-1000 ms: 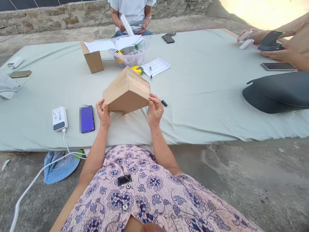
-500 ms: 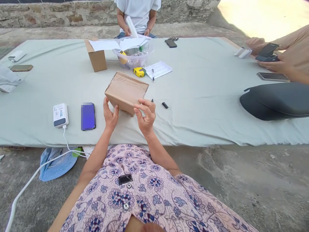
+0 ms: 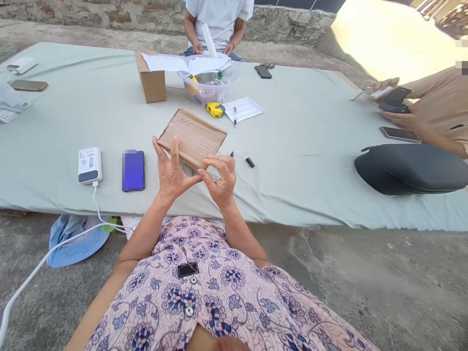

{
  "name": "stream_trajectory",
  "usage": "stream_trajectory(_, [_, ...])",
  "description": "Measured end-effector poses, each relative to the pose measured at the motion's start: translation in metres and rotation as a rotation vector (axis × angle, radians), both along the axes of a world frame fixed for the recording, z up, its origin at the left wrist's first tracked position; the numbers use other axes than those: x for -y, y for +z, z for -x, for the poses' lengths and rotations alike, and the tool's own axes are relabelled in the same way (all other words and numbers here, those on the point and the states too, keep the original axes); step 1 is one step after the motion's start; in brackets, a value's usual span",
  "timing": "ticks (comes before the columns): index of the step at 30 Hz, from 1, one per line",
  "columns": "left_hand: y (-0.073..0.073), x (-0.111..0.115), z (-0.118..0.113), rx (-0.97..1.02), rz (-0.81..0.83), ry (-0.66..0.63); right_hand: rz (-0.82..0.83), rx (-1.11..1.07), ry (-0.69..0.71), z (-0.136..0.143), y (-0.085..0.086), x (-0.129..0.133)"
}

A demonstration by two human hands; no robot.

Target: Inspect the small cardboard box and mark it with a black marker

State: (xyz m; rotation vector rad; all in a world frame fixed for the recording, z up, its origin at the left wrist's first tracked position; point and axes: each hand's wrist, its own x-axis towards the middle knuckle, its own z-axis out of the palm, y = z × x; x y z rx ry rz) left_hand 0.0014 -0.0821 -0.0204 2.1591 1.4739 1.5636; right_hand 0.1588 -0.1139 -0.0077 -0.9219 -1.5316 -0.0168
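A brown cardboard box (image 3: 193, 138) with wrinkled clear tape across its top sits tilted before me on the cloth-covered table. My left hand (image 3: 171, 173) is at its near left corner, fingers spread and thumb stretched out along the near side toward my other thumb. With fingers bent in a pinch, my right hand (image 3: 219, 180) grips the box at the near right corner. Just right of that hand lie a small black cap (image 3: 250, 162) and a dark pointed tip (image 3: 231, 154), its rest hidden.
Beyond the box are a yellow tape measure (image 3: 215, 110), a paper with a pen (image 3: 235, 117), a plastic basin (image 3: 208, 90) and another carton (image 3: 152, 85). A power bank (image 3: 89, 165) and phone (image 3: 133, 170) lie left, a black case (image 3: 409, 168) right. Two people sit at the table.
My left hand has opened from its hold on the box's left side, its fingers now spread and thumb reaching right. The box top has tipped more toward me. My right hand keeps its pinch.
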Motion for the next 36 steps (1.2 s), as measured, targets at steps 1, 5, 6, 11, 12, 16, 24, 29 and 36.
stream_trajectory(1, [-0.001,0.001,-0.001,0.003,0.006,0.002,0.014,0.015,0.007,0.000,0.001,0.001])
stream_trajectory(5, [-0.001,0.006,-0.005,0.044,0.023,0.028,0.030,0.073,0.036,-0.002,0.003,0.004])
stream_trajectory(6, [-0.001,0.007,-0.005,0.057,0.023,0.032,0.016,0.088,0.038,-0.003,0.003,0.004])
stream_trajectory(11, [0.003,0.009,-0.001,0.051,-0.001,-0.013,0.098,0.075,-0.015,-0.013,0.008,0.004])
stream_trajectory(12, [0.003,0.009,0.001,0.041,-0.004,-0.035,0.139,0.060,-0.010,-0.016,0.009,0.004])
stream_trajectory(16, [0.005,0.007,0.009,0.012,-0.011,-0.117,0.209,0.054,0.066,-0.023,0.010,0.003])
stream_trajectory(24, [0.007,0.005,0.019,-0.082,-0.067,-0.228,0.258,-0.192,0.082,-0.030,0.008,0.002])
stream_trajectory(29, [0.002,0.001,0.020,-0.079,-0.045,-0.271,0.241,-0.287,0.071,-0.033,0.011,0.001])
stream_trajectory(36, [0.001,0.003,0.018,-0.008,-0.049,-0.198,0.137,-0.251,0.060,-0.024,0.018,0.007])
